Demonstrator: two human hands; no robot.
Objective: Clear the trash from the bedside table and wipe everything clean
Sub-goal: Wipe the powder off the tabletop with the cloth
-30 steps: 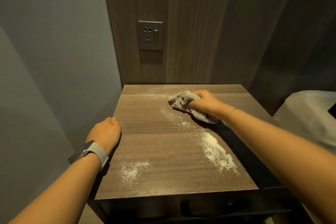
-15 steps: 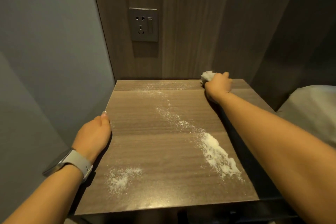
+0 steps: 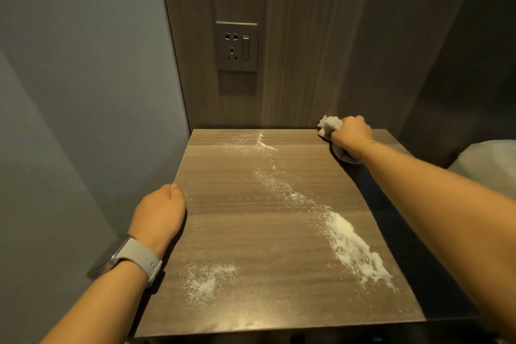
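**Wiping powder off the bedside surface**

The left hand (image 3: 159, 212) rests at the left edge of the surface (image 3: 251, 232), fingers curled over the side; whether they close on anything is hidden, and it appears only to brace. A watch (image 3: 125, 260) sits on that wrist. Just right of this hand and nearer the person lies a small scatter of white powder (image 3: 206, 282). Between the two hands a thin trail (image 3: 282, 187) runs diagonally, from a dusting at the far edge towards the near right, where it thickens into the largest heap (image 3: 354, 248), which lies under the right forearm. The right hand (image 3: 350, 135) is at the far right corner, closed around a bunched cloth (image 3: 329, 126) pressed to the surface.

To do this step well, the cloth would best be spread flatter and drawn in overlapping strokes from the far edge towards the person, gathering the powder into one heap rather than smearing it. The heap near the right edge risks being pushed onto the floor, so strokes there should probably run inwards, towards the left hand.
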